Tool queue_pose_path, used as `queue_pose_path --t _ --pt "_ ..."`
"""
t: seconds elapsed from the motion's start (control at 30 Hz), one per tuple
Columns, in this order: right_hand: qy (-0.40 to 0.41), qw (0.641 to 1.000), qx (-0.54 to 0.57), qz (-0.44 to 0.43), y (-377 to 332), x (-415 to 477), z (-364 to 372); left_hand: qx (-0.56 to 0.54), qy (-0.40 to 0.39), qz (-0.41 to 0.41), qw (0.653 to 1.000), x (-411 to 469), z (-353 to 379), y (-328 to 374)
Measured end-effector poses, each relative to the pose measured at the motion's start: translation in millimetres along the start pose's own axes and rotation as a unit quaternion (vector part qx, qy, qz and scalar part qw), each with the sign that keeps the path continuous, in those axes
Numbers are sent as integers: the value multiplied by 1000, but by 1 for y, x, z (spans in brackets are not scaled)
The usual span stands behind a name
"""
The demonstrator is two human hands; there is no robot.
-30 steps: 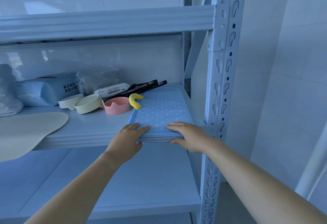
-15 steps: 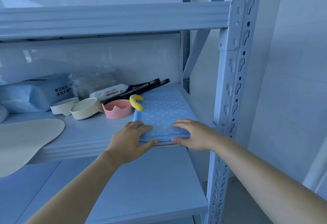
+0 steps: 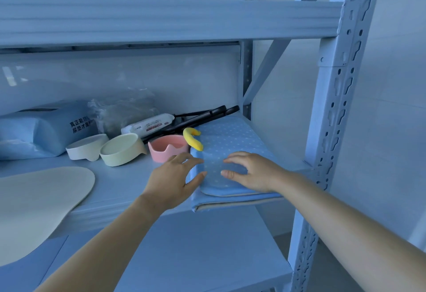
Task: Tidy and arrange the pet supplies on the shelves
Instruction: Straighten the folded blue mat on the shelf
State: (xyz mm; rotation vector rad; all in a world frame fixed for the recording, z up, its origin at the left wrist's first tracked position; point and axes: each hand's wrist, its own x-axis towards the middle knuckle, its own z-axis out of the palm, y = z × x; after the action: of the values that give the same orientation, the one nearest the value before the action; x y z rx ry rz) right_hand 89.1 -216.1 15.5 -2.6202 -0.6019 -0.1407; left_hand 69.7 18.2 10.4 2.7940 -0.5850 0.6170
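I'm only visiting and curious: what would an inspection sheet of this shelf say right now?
Surface: pale metal shelf.
Job's things: folded dotted mat at the right end; pink bowl, cream bowl, white bowl to its left; yellow toy at its far corner.
Clutter: wipes pack, blue pack, black handles behind; beige mat overhanging the front.
Grips: left hand on the mat's left edge, right hand on top.
Cables: nothing seen.
Surroundings: slotted post, pale wall.

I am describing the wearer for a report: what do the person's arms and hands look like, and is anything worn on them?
The left arm and the right arm are bare up to the picture's edge; no sleeve is in view. The left hand and the right hand wear no gloves, and no ring, watch or bracelet shows on them.
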Motion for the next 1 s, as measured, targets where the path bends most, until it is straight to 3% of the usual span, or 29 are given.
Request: queue_pose_path --t 0.33,0.5,0.87,1.0 --pt "39 999 -15 16 -38 46 20 14 21 31 999 13 -15 -67" --pt "-17 996 -34 75 -23 49 31 -1 9 53 999 23 -5 -70" --pt "-31 999 -32 14 28 41 16 -13 -2 89 996 61 24 -38" --pt "-36 999 -21 -8 35 44 15 7 -40 102 994 73 34 -27"
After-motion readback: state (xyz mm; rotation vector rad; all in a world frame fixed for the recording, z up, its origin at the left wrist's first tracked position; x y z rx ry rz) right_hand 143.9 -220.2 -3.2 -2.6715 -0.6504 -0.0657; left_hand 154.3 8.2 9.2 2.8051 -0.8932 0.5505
